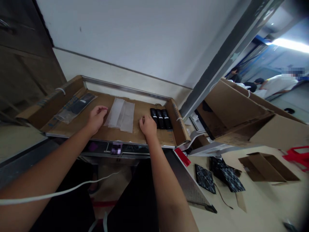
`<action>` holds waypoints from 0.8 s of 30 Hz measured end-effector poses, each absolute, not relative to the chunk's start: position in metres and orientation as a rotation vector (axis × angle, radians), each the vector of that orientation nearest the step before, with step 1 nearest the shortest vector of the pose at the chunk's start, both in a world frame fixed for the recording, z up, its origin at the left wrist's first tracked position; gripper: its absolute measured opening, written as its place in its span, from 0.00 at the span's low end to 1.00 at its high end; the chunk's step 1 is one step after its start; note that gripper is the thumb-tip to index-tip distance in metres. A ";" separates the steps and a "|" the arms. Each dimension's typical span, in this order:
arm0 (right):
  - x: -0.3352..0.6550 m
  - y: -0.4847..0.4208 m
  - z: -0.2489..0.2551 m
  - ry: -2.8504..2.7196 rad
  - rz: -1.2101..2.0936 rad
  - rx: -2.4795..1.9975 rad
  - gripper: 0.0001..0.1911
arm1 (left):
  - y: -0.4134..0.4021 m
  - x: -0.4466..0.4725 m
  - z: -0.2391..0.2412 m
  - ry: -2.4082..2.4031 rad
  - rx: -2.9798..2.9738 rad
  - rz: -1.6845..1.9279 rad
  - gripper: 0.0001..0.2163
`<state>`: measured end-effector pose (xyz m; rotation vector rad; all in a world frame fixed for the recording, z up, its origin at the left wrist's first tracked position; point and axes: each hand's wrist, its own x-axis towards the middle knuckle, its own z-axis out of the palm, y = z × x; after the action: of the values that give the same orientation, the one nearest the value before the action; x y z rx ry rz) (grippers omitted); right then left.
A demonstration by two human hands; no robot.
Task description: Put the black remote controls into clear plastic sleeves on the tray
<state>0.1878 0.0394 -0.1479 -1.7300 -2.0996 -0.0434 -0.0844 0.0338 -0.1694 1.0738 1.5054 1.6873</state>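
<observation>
The left hand (96,117) is seen left of centre, palm down, with its fingers curled under and its fingertips just at the left edge of the bags (120,114). Whether that edge is pinched cannot be told. The right hand (147,125) is seen just right of centre, knuckles up and fingers bent in. Whether anything is held in it cannot be told.

The bags, clear and flat, are laid between the two hands, overlapping one another and slightly fanned. Three remotes (161,118), black with pale labels, are lined up side by side just right of the right hand, close to its knuckles. All of this is carried on a sheet of cardboard (141,108) with raised flaps at its left and right ends.

A bagged remote (74,108) is laid at an angle at the left end of the cardboard, well apart from the left hand. A white cable (60,192) is draped across the left forearm in the lower left of the frame.

To the right, a large open box (231,106) is seen, and below it a smaller open box (265,166) on the pale floor. Black patterned pads (205,178) are spread near the lower centre right. A red stool (296,156) is cut by the right edge. Other people (277,83) are seen far off in the upper right.
</observation>
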 end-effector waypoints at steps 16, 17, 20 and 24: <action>0.186 0.037 -0.145 -2.139 -0.040 -1.899 0.17 | 0.026 -0.078 -0.156 1.625 1.081 1.592 0.06; 0.186 0.036 -0.145 -2.142 -0.038 -1.901 0.17 | 0.026 -0.079 -0.156 1.629 1.091 1.590 0.06; 0.186 0.036 -0.145 -2.148 -0.041 -1.905 0.17 | 0.028 -0.080 -0.159 1.627 1.115 1.590 0.07; 0.186 0.036 -0.145 -2.156 -0.035 -1.911 0.16 | 0.030 -0.082 -0.162 1.620 1.130 1.600 0.07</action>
<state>0.1855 0.0364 -0.1450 -1.9108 -2.1556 -0.0346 -0.0815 0.0303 -0.1623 1.1301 1.6203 1.5996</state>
